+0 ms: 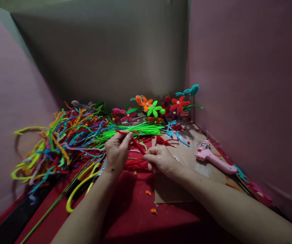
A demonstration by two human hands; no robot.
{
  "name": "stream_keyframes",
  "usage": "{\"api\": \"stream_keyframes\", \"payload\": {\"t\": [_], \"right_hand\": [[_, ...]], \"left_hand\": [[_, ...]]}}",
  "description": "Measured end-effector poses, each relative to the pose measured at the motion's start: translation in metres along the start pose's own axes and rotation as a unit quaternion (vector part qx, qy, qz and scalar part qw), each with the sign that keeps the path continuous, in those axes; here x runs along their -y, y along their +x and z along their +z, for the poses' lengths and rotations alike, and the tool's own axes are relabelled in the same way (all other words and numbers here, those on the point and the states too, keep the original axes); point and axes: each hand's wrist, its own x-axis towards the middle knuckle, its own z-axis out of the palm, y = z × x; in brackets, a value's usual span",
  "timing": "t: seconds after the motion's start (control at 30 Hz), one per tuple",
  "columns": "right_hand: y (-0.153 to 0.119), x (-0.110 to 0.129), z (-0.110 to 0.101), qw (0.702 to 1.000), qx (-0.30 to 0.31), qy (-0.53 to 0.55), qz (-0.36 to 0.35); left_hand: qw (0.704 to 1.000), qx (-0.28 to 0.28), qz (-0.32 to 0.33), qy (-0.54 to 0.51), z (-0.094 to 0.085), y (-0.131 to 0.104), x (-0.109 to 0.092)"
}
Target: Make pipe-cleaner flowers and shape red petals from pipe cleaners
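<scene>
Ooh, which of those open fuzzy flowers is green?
The green flower, between the bright orange flower and the big red flower. Its petals are bright green; the other flowers' petals aren't.

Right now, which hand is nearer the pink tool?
The right hand: it sits to the left of the pink tool, apart from it. The left hand is farther off, beyond the right hand.

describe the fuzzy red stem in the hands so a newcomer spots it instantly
Find the dark red tabletop, then the left hand and right hand above it. Between them runs a fuzzy red stem; unlike the red stems lying nearby, both hands hold it.
</scene>
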Motion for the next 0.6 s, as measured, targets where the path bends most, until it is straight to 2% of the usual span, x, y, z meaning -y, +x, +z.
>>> {"api": "stream_keyframes", "payload": {"t": [0.1,0.2,0.3,0.5,0.6], "right_hand": [[-0.002,0.002,-0.002,1.0,0.015,0.006,0.016],[-0.004,0.005,-0.003,1.0,0.013,0.013,0.021],[-0.005,0.006,-0.002,0.999,0.009,0.024,0.02],[-0.005,0.002,-0.002,0.999,0.001,0.041,0.0],[-0.003,-0.001,-0.005,0.999,0.003,0.052,-0.017]], "left_hand": [[0.998,0.021,-0.05,-0.034,0.0,0.001,0.0],[0.986,0.087,-0.11,-0.092,-0.003,0.007,0.003],[0.971,0.163,-0.138,-0.112,-0.005,0.013,0.007],[0.929,0.312,-0.193,-0.055,-0.005,0.011,0.015],[0.913,0.343,-0.214,-0.055,-0.004,0.008,0.017]]}}
